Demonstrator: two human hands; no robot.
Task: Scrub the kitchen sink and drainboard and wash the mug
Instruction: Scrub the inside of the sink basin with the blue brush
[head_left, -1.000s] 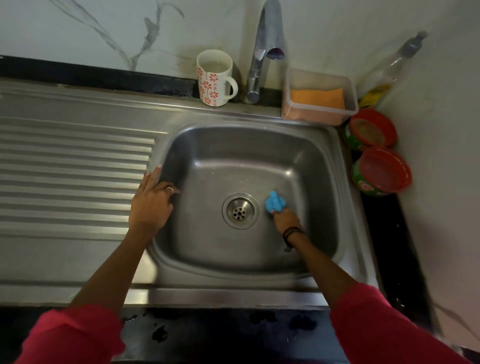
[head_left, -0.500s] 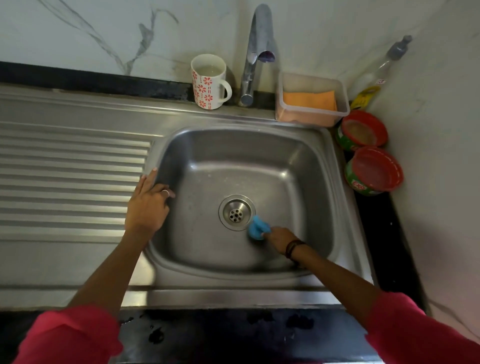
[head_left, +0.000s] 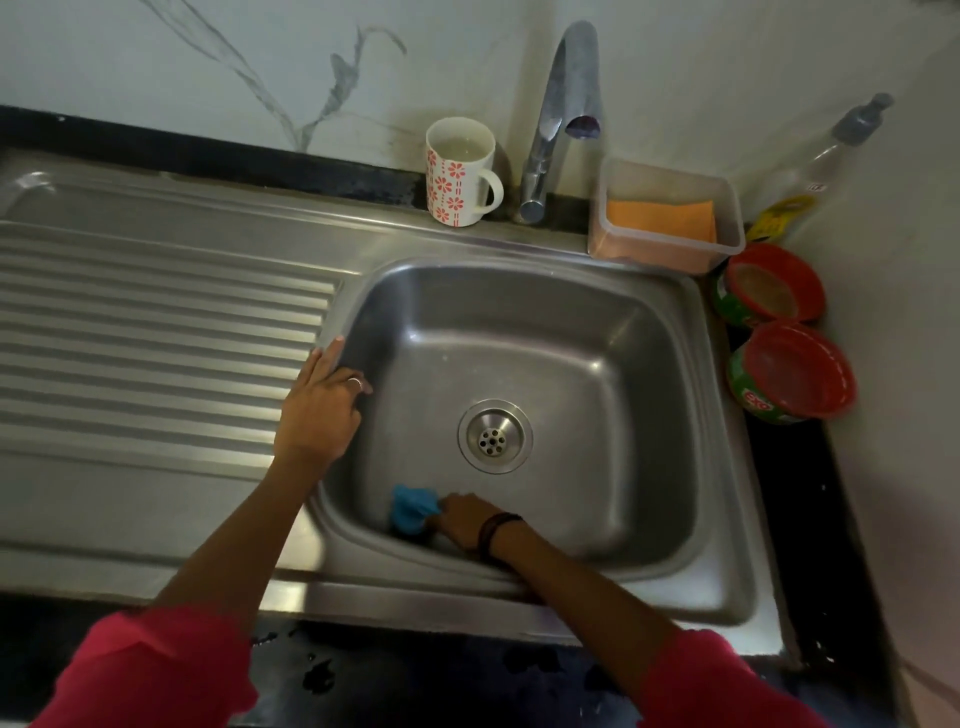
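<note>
The right hand (head_left: 462, 519), its grip closed on the blue scrubber (head_left: 411, 509), has swept from the drain (head_left: 494, 435) to the sink (head_left: 649, 322)'s near-left corner, left hand (head_left: 319, 410) open on the rim.

At the upper right of the frame a clear plastic tub (head_left: 670, 221) holds an orange cloth (head_left: 660, 218), with a bottle (head_left: 810, 171) behind it and two red-rimmed containers (head_left: 769, 283) (head_left: 792, 371) along the right edge.

The person wears pink sleeves (head_left: 150, 670), a ring on the left hand (head_left: 319, 410), and a dark wristband (head_left: 496, 530).
</note>
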